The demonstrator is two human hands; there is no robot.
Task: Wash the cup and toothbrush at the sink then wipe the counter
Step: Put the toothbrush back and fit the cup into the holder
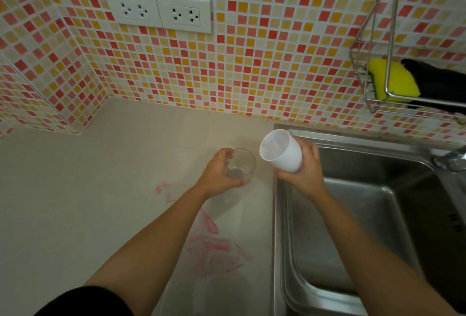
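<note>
Counter (75,202) has unwiped pink marks (214,246) behind my left hand (216,175), which grips a clear cup (243,164); right hand (306,173) grips a white cup (280,150), probably unwashed.

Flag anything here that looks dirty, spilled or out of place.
Pink scribbled marks stain the beige counter beside the sink, just nearer the camera than the left hand holding the clear cup. They look drawn on rather than spilled. Nothing else stands out.
</note>
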